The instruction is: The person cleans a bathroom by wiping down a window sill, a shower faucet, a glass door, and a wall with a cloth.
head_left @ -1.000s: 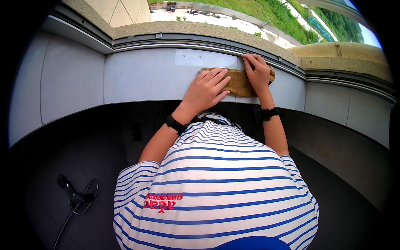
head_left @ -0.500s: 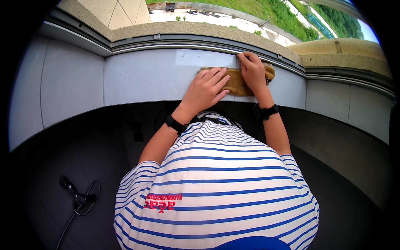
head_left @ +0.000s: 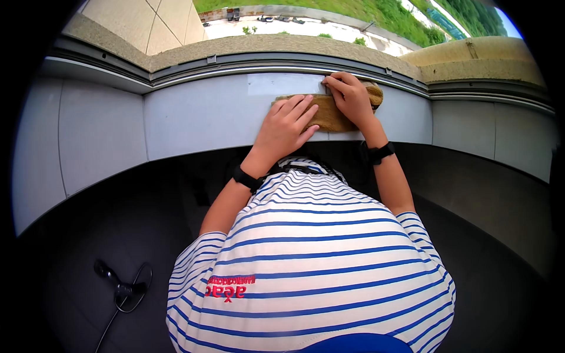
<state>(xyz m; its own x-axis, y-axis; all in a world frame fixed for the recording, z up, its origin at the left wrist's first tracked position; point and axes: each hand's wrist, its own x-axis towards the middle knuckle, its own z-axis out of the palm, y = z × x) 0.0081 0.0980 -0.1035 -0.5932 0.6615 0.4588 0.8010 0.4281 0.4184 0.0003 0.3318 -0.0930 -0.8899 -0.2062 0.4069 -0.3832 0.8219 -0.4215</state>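
On the sill point(head_left: 197, 112) by the window track point(head_left: 253, 63), the open left hand point(head_left: 283, 126) partly hides brown cloth point(head_left: 333, 117); what the curled right hand point(head_left: 352, 100) grips is unclear.

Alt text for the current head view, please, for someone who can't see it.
A person's left hand lies spread on a brown cloth on a grey windowsill; the right hand curls near its far edge. Grass shows outside.
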